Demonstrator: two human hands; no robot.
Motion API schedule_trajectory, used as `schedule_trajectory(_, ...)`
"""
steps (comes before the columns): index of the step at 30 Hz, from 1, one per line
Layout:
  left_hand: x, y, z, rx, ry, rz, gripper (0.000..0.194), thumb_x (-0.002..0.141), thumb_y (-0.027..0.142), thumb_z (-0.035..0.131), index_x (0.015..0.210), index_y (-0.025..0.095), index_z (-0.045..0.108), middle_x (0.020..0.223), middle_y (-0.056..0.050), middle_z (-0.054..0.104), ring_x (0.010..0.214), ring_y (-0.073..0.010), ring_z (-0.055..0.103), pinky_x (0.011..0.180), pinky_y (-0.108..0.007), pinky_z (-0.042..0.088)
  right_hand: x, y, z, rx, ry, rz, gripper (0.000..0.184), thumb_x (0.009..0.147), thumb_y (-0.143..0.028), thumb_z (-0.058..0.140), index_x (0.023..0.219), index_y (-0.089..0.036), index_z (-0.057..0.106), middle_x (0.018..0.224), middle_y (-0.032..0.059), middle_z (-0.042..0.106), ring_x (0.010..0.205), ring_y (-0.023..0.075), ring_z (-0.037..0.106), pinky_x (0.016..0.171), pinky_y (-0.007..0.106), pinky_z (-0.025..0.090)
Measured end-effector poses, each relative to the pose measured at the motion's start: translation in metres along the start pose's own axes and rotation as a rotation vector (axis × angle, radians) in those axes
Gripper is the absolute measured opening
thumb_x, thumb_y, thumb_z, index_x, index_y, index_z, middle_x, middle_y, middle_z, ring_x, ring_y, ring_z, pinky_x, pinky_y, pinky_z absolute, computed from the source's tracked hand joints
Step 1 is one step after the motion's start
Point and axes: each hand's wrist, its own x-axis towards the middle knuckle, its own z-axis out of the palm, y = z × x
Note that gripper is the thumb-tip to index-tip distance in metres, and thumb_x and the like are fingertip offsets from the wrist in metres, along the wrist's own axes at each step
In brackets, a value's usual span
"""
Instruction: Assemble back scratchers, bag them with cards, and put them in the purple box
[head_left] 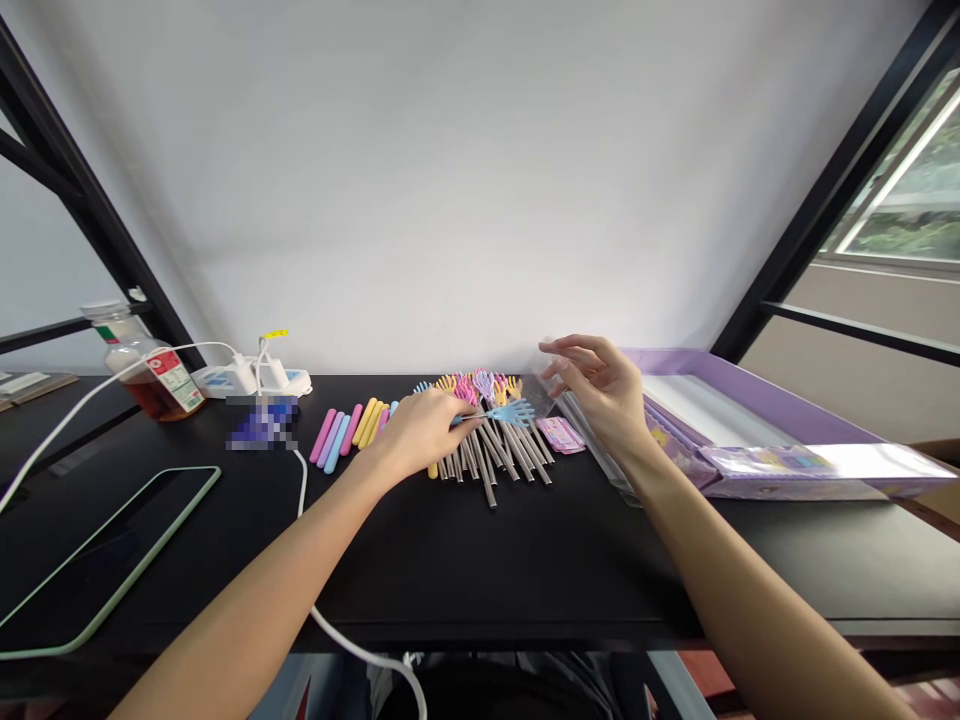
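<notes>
My left hand (424, 428) is closed on a blue back scratcher (511, 411) with a hand-shaped head, which points right above a pile of others. That pile of back scratchers (491, 450) has blue, yellow, pink and purple heads at the back and metal rods fanned toward me. My right hand (600, 385) is raised to the right of the pile, fingers curved around the edge of a clear plastic sleeve (541, 392); the film is hard to make out. Under that hand lie more clear sleeves (600, 450). Small pink printed cards (560, 435) sit between the pile and the sleeves.
Coloured handles (341, 440) lie in a row left of the pile. A purple box (787, 400) stands at right. Leftward are a phone (105, 555), a jar of dark liquid (150, 370), a power strip (214, 380) and a white cable (352, 650) crossing the black table (465, 570).
</notes>
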Motion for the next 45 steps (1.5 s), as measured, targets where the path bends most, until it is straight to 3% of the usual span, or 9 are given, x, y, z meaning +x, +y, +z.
schedule_trajectory(9,0.001,-0.001,0.007,0.079,0.167,0.038,0.023,0.098,0.034,0.057,0.101,0.022,0.077,0.090,-0.004,0.072,0.081,-0.0208,0.067,0.062,-0.028,0.041,0.005,0.008,-0.007,-0.037,0.069,0.064,0.022,0.083,-0.033,0.073,0.100,-0.021,0.067,0.101,0.0066,0.073,0.073,0.0164,0.068,0.055,0.029,0.059)
schedule_trajectory(14,0.001,0.003,0.009,-0.125,0.186,0.057,0.030,0.100,0.037,0.052,0.097,0.019,0.076,0.085,-0.005,0.072,0.078,-0.0190,0.065,0.066,-0.028,0.042,0.004,0.010,-0.005,-0.036,0.019,0.044,0.022,0.084,-0.034,0.074,0.101,-0.021,0.068,0.098,0.0058,0.073,0.075,0.0165,0.068,0.059,0.030,0.061)
schedule_trajectory(16,0.001,0.003,0.011,-0.251,0.206,0.061,0.030,0.100,0.037,0.052,0.113,0.019,0.073,0.091,-0.004,0.073,0.080,-0.0178,0.066,0.071,-0.028,0.045,0.002,0.012,-0.002,-0.023,-0.031,0.033,0.022,0.085,-0.034,0.073,0.102,-0.021,0.068,0.097,0.0059,0.073,0.080,0.0183,0.070,0.061,0.031,0.062)
schedule_trajectory(19,0.000,0.002,0.012,-0.391,0.242,0.017,0.052,0.097,0.036,0.057,0.146,0.021,0.050,0.087,-0.002,0.073,0.072,-0.0153,0.065,0.072,-0.027,0.048,0.000,0.014,0.002,-0.017,-0.088,0.033,0.021,0.087,-0.035,0.072,0.102,-0.021,0.068,0.099,0.0071,0.073,0.094,0.0223,0.070,0.065,0.032,0.063)
schedule_trajectory(22,-0.001,0.003,0.012,-0.541,0.195,0.021,0.065,0.094,0.031,0.058,0.155,0.023,0.035,0.082,0.000,0.072,0.071,-0.0148,0.066,0.071,-0.027,0.051,-0.002,0.013,0.006,-0.013,-0.102,0.036,0.022,0.087,-0.037,0.073,0.102,-0.022,0.068,0.103,0.0076,0.073,0.100,0.0231,0.069,0.067,0.032,0.063)
schedule_trajectory(29,0.000,0.007,0.012,-0.756,0.099,-0.027,0.066,0.092,0.042,0.064,0.151,0.028,0.039,0.085,-0.001,0.072,0.066,-0.0155,0.069,0.067,-0.027,0.057,-0.002,0.008,0.009,-0.017,-0.049,0.089,0.026,0.081,-0.036,0.077,0.100,-0.022,0.068,0.090,0.0025,0.072,0.064,0.0149,0.069,0.063,0.033,0.062)
schedule_trajectory(33,0.001,-0.005,0.006,-0.776,0.010,-0.062,0.066,0.086,0.042,0.071,0.146,0.029,0.045,0.087,-0.001,0.072,0.076,-0.0181,0.073,0.073,-0.029,0.059,0.003,0.013,0.001,0.021,0.181,0.093,0.027,0.077,-0.035,0.079,0.098,-0.021,0.068,0.088,0.0036,0.072,0.071,0.0163,0.068,0.065,0.033,0.062)
schedule_trajectory(36,0.001,-0.013,0.001,-0.840,-0.042,-0.058,0.060,0.083,0.039,0.075,0.138,0.029,0.053,0.093,-0.002,0.073,0.090,-0.0198,0.074,0.087,-0.032,0.059,0.007,0.014,-0.007,0.078,0.245,0.123,0.031,0.074,-0.035,0.082,0.097,-0.021,0.067,0.089,0.0044,0.072,0.078,0.0176,0.068,0.068,0.033,0.063)
schedule_trajectory(45,0.002,0.002,0.006,-0.983,0.117,-0.149,0.051,0.078,0.048,0.079,0.114,0.021,0.055,0.084,-0.004,0.076,0.078,-0.0208,0.075,0.076,-0.032,0.061,-0.001,0.015,0.009,0.143,-0.041,0.202,0.033,0.074,-0.043,0.081,0.098,-0.022,0.070,0.086,0.0016,0.071,0.069,0.0144,0.064,0.062,0.031,0.063)
